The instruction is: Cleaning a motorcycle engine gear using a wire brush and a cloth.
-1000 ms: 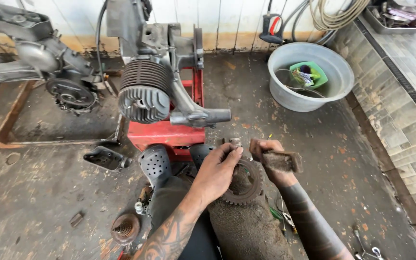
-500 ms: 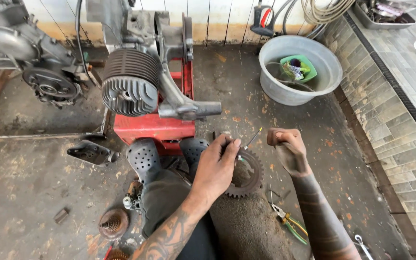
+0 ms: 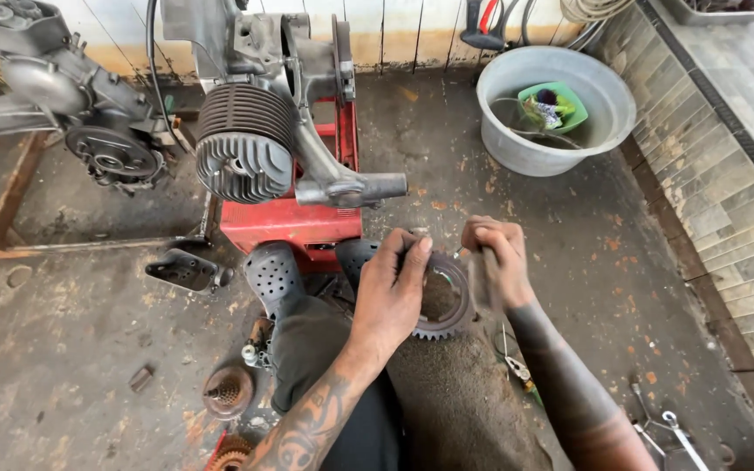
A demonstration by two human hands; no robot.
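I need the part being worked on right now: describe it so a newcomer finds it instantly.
Start at the red metal stand carrying the finned grey engine cylinder. In front of it, the left hand steadies a dark toothed steel ring gear. Nothing else nearby is a flat, open ring with teeth.

A repair workshop for small engines is shown. A finned engine (image 3: 250,148) is mounted on a red stand (image 3: 285,222), and a second engine (image 3: 71,105) is set beside it. The concrete floor (image 3: 71,349) is stained with oil and strewn with worn parts (image 3: 227,391) and wrenches (image 3: 669,427).
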